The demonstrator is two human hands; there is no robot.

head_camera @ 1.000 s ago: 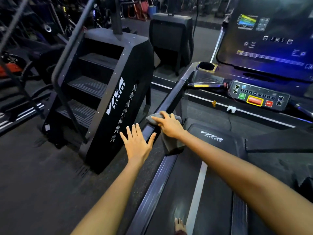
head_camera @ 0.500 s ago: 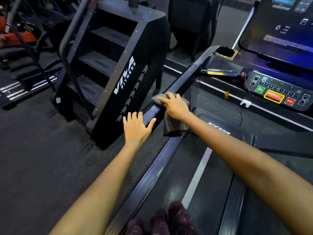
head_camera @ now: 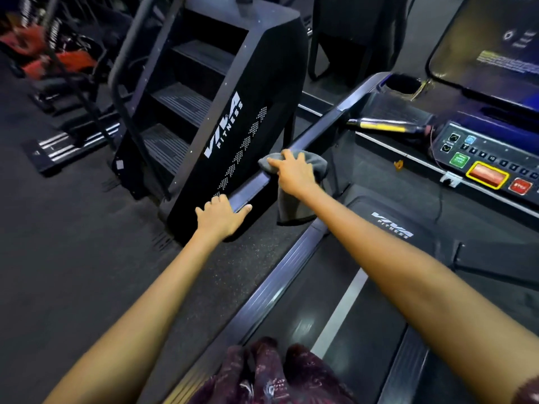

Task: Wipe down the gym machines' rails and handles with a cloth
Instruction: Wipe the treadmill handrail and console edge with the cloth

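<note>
A grey cloth (head_camera: 294, 205) is draped over the treadmill's left handrail (head_camera: 315, 132), its loose end hanging down the inner side. My right hand (head_camera: 294, 173) lies on top of the cloth and presses it onto the rail, index finger stretched to the left. My left hand (head_camera: 221, 217) sits on the rail's lower end just below the cloth, fingers curled over the outer edge and thumb on the top face. The rail runs up and to the right toward the console.
A black stair climber (head_camera: 233, 112) stands close beside the rail on the left. The treadmill's console (head_camera: 490, 167) with coloured buttons, a yellow-banded handle (head_camera: 385, 125) and a cup holder (head_camera: 404, 83) lie ahead. I stand on the treadmill belt (head_camera: 320, 301).
My left hand moved from the air onto the rail's lower end and took hold of it. My right hand slid the cloth a little up the rail. The view tilted downward.
</note>
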